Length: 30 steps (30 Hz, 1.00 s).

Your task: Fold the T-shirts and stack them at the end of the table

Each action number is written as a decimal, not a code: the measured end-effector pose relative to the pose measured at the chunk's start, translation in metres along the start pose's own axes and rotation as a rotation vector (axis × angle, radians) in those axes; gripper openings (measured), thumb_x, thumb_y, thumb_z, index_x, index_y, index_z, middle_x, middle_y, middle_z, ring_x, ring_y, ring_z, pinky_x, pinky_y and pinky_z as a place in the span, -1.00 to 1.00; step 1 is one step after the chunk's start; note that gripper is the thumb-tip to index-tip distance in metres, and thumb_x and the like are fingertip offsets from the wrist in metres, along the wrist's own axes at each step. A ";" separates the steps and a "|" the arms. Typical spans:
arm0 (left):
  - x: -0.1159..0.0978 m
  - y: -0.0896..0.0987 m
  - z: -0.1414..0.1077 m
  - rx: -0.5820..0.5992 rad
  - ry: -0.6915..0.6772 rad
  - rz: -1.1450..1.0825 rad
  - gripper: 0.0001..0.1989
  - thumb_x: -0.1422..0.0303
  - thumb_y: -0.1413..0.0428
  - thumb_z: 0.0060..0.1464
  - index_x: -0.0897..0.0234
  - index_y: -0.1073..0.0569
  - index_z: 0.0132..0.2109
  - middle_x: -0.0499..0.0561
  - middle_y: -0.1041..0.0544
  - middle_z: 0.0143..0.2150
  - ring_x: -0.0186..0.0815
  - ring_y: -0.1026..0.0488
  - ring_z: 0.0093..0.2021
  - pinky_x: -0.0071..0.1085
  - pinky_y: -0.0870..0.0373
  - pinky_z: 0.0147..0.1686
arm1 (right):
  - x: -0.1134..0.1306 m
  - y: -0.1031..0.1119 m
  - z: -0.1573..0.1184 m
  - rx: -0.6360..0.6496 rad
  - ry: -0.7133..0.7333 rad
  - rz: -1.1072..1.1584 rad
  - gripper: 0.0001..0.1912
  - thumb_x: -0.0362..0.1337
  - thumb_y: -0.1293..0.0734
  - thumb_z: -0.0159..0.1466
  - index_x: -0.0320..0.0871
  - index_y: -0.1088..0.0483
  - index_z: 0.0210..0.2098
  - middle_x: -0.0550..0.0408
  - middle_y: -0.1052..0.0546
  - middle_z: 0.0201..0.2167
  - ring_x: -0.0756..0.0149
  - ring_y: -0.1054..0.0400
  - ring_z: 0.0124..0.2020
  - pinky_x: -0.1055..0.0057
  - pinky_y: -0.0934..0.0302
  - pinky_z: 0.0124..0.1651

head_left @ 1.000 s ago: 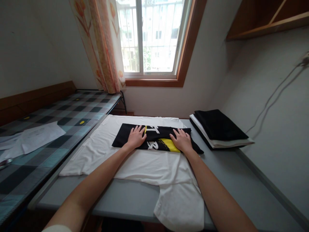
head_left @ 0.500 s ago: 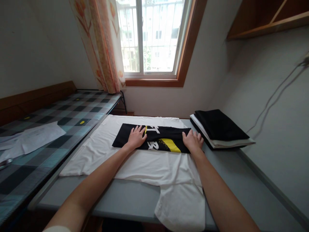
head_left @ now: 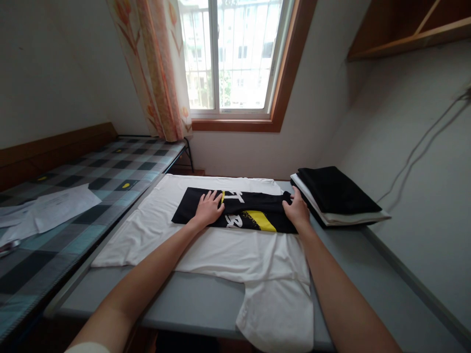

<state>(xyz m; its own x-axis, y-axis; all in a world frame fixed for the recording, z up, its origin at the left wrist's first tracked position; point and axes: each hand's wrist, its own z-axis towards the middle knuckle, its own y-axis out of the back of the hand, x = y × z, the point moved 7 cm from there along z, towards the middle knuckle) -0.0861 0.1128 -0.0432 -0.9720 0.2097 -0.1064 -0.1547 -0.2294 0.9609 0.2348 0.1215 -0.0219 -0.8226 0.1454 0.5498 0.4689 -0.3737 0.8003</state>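
Observation:
A folded black shirt (head_left: 257, 208) with white letters and a yellow stripe lies on a spread white shirt (head_left: 228, 250), which covers part of the grey table (head_left: 198, 299). My left hand (head_left: 209, 208) rests on the black cloth's left part, fingers spread. At the black cloth's right end is my right hand (head_left: 297, 208), with thumb and forefinger on the bunched edge and the other fingers curled out of sight. One sleeve of the white shirt hangs over the table's front edge.
A stack of folded black and white clothes (head_left: 336, 193) sits at the table's right rear. Papers (head_left: 59, 208) lie on the checked bed (head_left: 84, 176) at the left. A window, a curtain and a wooden shelf (head_left: 412, 44) are beyond.
My right hand has shifted slightly right and its fingers have curled in, bunching the black cloth's right end a little. My left hand stays in place.

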 end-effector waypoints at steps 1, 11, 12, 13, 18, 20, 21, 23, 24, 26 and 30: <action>0.000 0.000 0.000 0.001 0.002 -0.001 -0.49 0.16 0.14 0.27 0.19 -0.28 0.29 0.12 -0.21 0.36 -0.05 -0.10 0.35 -0.06 -0.02 0.29 | -0.001 0.000 0.001 0.006 -0.011 0.019 -0.26 -0.29 -0.27 0.21 -0.21 -0.01 0.35 -0.14 -0.47 0.08 0.00 -0.35 0.10 0.18 -0.20 0.11; 0.000 0.000 0.000 -0.019 0.000 0.010 -0.49 0.16 0.14 0.27 0.18 -0.29 0.28 0.11 -0.22 0.36 -0.06 -0.12 0.34 -0.06 -0.04 0.29 | -0.035 -0.012 0.026 0.129 -0.108 0.119 -0.44 -0.26 -0.44 0.06 -0.44 -0.43 0.02 -0.30 -0.56 -0.10 -0.04 -0.46 -0.03 0.22 -0.30 0.02; 0.000 0.000 0.000 -0.018 0.001 0.011 -0.50 0.16 0.14 0.27 0.17 -0.30 0.28 0.10 -0.22 0.36 -0.06 -0.12 0.34 -0.07 -0.04 0.29 | -0.034 -0.012 0.027 0.140 -0.089 0.141 -0.48 -0.26 -0.44 0.06 -0.41 -0.46 -0.02 -0.29 -0.57 -0.10 -0.03 -0.47 -0.05 0.23 -0.31 0.01; 0.000 0.000 0.000 -0.017 0.002 0.011 -0.50 0.16 0.14 0.27 0.17 -0.30 0.28 0.10 -0.22 0.36 -0.07 -0.12 0.34 -0.07 -0.04 0.29 | -0.034 -0.012 0.028 0.147 -0.074 0.154 -0.52 -0.26 -0.44 0.07 -0.40 -0.48 -0.05 -0.28 -0.57 -0.11 -0.02 -0.47 -0.05 0.24 -0.32 0.00; 0.000 0.001 0.000 -0.003 0.007 0.007 -0.50 0.16 0.14 0.27 0.17 -0.29 0.28 0.09 -0.21 0.36 -0.07 -0.10 0.35 -0.08 -0.04 0.29 | -0.028 -0.010 0.024 0.252 -0.038 0.061 -0.50 -0.18 -0.39 0.15 -0.39 -0.45 0.00 -0.32 -0.50 0.02 -0.02 -0.43 0.03 0.25 -0.28 0.05; -0.001 0.001 0.000 0.002 0.010 0.007 -0.49 0.15 0.15 0.27 0.16 -0.28 0.28 0.09 -0.20 0.36 -0.08 -0.10 0.35 -0.08 -0.03 0.29 | -0.022 -0.008 0.020 0.295 0.006 0.014 -0.48 -0.18 -0.37 0.18 -0.38 -0.41 0.05 -0.32 -0.47 0.07 -0.01 -0.39 0.07 0.27 -0.25 0.08; -0.001 0.001 0.000 0.002 0.011 0.008 -0.49 0.15 0.15 0.27 0.16 -0.28 0.29 0.09 -0.20 0.36 -0.08 -0.10 0.35 -0.08 -0.03 0.29 | -0.018 -0.005 0.019 0.299 0.029 -0.002 -0.48 -0.18 -0.36 0.19 -0.36 -0.39 0.07 -0.32 -0.46 0.08 0.00 -0.37 0.09 0.28 -0.23 0.10; -0.001 0.001 0.000 0.000 0.011 0.011 -0.49 0.15 0.16 0.27 0.16 -0.28 0.29 0.09 -0.20 0.36 -0.08 -0.10 0.35 -0.08 -0.03 0.29 | -0.012 0.002 0.017 0.271 0.070 -0.021 -0.48 -0.18 -0.34 0.21 -0.32 -0.36 0.10 -0.29 -0.45 0.10 0.02 -0.34 0.13 0.31 -0.20 0.13; 0.000 0.001 0.000 -0.003 0.009 0.011 -0.49 0.15 0.16 0.27 0.16 -0.28 0.29 0.08 -0.20 0.36 -0.09 -0.10 0.35 -0.08 -0.03 0.29 | -0.009 0.006 0.016 0.247 0.089 -0.026 -0.49 -0.18 -0.33 0.22 -0.30 -0.35 0.11 -0.27 -0.44 0.10 0.03 -0.33 0.14 0.33 -0.19 0.13; 0.000 0.001 0.000 -0.011 0.004 0.004 -0.50 0.15 0.15 0.27 0.15 -0.29 0.28 0.09 -0.21 0.36 -0.08 -0.11 0.35 -0.08 -0.03 0.29 | -0.004 0.011 0.015 0.209 0.127 -0.035 -0.53 -0.18 -0.29 0.26 -0.26 -0.33 0.11 -0.24 -0.44 0.10 0.04 -0.32 0.13 0.34 -0.19 0.12; 0.000 0.001 -0.001 -0.024 0.001 -0.011 -0.50 0.15 0.14 0.26 0.15 -0.30 0.27 0.09 -0.22 0.35 -0.07 -0.12 0.34 -0.08 -0.02 0.29 | -0.006 0.010 0.015 0.222 0.112 -0.107 -0.59 -0.23 -0.25 0.28 -0.28 -0.36 0.07 -0.25 -0.49 0.03 0.06 -0.39 0.05 0.33 -0.24 0.04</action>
<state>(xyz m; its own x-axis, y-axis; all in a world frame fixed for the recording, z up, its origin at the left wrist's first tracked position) -0.0864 0.1120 -0.0421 -0.9704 0.2114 -0.1172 -0.1696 -0.2502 0.9532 0.2490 0.1306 -0.0134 -0.8959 0.0659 0.4393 0.4264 -0.1494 0.8921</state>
